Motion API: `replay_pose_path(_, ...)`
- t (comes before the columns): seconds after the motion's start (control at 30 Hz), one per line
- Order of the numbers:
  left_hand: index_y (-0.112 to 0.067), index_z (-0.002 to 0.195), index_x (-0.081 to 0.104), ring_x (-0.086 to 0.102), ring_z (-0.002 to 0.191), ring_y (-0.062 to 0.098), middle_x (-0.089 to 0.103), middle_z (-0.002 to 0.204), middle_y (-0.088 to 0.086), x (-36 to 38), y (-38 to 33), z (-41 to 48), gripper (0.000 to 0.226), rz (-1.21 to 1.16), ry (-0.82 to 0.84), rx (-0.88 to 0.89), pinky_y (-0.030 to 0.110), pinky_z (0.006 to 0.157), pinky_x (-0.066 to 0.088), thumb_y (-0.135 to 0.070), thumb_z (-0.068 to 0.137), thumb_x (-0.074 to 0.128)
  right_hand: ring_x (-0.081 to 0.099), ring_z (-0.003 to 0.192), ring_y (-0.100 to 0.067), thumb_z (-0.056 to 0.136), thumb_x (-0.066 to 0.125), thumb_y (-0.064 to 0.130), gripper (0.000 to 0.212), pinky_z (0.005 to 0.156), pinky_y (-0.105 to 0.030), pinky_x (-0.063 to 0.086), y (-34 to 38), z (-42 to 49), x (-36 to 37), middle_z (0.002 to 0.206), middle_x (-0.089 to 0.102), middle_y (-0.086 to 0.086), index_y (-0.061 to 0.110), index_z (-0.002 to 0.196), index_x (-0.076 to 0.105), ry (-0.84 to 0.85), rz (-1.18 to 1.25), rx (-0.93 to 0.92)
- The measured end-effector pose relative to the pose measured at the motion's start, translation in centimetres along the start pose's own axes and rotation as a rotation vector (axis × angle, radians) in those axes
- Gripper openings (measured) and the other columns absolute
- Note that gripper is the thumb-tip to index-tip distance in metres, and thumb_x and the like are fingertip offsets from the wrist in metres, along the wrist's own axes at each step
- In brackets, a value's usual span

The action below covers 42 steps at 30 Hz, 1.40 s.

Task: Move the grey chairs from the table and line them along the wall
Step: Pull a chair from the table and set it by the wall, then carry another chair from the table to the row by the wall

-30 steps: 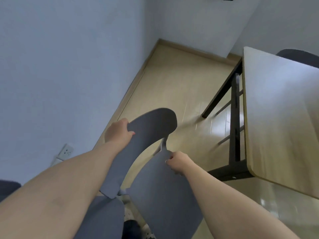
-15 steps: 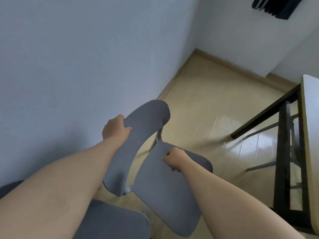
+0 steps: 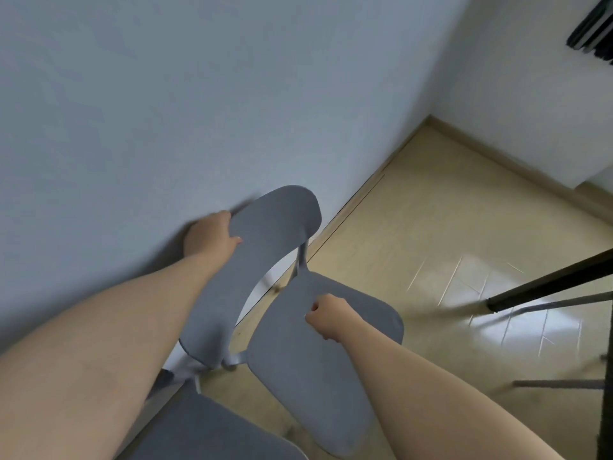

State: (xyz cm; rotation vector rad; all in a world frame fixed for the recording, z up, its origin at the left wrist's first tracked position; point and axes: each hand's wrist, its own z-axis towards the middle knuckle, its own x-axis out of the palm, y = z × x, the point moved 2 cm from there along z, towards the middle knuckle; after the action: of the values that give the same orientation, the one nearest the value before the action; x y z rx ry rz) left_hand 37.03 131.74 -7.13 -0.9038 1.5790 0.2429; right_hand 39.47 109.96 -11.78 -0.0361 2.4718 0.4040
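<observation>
I hold a grey chair [image 3: 308, 370] close to the pale wall [image 3: 166, 111]. My left hand [image 3: 210, 237] grips the top edge of its curved backrest, which sits almost against the wall. My right hand [image 3: 326, 315] is closed on the seat's back edge. The chair's legs are hidden under the seat. A second grey chair [image 3: 205, 433] stands at the bottom of the view, by the same wall, only its seat showing.
The black table leg and frame [image 3: 544, 287] reach in from the right edge. Beige floor [image 3: 447, 227] runs to the room corner, with a wooden skirting along the walls. A dark object [image 3: 593, 31] hangs on the far wall at top right.
The chair has moved away from the table toward the wall; the backrest now sits next to it. The table has slid out to the right edge of view. Both hands keep their grip.
</observation>
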Motion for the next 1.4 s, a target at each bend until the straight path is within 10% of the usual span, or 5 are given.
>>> replay_pose_path(0.37, 0.002, 0.121, 0.049, 0.056, 0.118, 0.039, 0.057, 0.128, 0.021, 0.1, -0.9, -0.4, 0.028, 0.159, -0.053, -0.081, 0.043, 0.087, 0.049, -0.007, 0.095, 0.053, 0.05, 0.074, -0.024, 0.091, 0.038, 0.015, 0.02, 0.069, -0.029, 0.043, 0.9, 0.7, -0.1, 0.068, 0.046, -0.002, 0.008, 0.099, 0.055, -0.019, 0.011, -0.011)
replay_pose_path(0.73, -0.007, 0.108, 0.056, 0.058, 0.099, 0.032, 0.062, 0.114, 0.011, 1.3, -8.8, -6.3, 0.021, 0.172, 0.118, 0.129, 0.031, 0.071, 0.04, -0.006, 0.092, 0.042, 0.049, 0.061, -0.022, 0.092, 0.038, 0.014, 0.019, 0.056, -0.025, 0.038, -1.3, -2.2, -3.0, 0.066, 0.047, -0.002, 0.013, 0.076, 0.049, -0.071, 0.119, -0.029)
replay_pose_path(0.87, -0.004, 0.107, 0.061, 0.06, 0.085, 0.032, 0.067, 0.109, 0.014, 3.1, -13.6, -8.9, 0.028, 0.079, 0.242, 0.152, 0.027, 0.062, 0.04, -0.008, 0.089, 0.04, 0.055, 0.082, -0.027, 0.092, 0.041, 0.016, 0.029, 0.064, -0.029, 0.042, -5.3, -4.2, -5.1, 0.076, 0.052, -0.004, 0.005, 0.114, 0.056, -0.122, 0.2, -0.006)
replay_pose_path(1.27, -0.008, 0.106, 0.065, 0.057, 0.074, 0.026, 0.059, 0.077, 0.006, 12.0, -36.6, -15.2, 0.03, 0.015, 0.446, 0.35, 0.03, 0.069, 0.048, -0.011, 0.087, 0.042, 0.054, 0.079, -0.029, 0.092, 0.042, 0.011, 0.01, 0.048, -0.024, 0.034, -27.8, -8.2, -16.4, 0.09, 0.052, -0.014, 0.006, 0.095, 0.05, -0.314, 0.33, 0.146)
replay_pose_path(1.4, -0.011, 0.107, 0.065, 0.065, 0.086, 0.028, 0.066, 0.092, 0.01, 14.9, -45.1, -16.5, 0.029, 0.076, 0.457, 0.466, 0.029, 0.071, 0.048, -0.013, 0.089, 0.043, 0.054, 0.084, -0.026, 0.094, 0.042, 0.017, 0.029, 0.068, -0.031, 0.043, -35.6, -8.8, -20.6, 0.094, 0.053, -0.01, 0.003, 0.115, 0.056, -0.385, 0.379, 0.223)
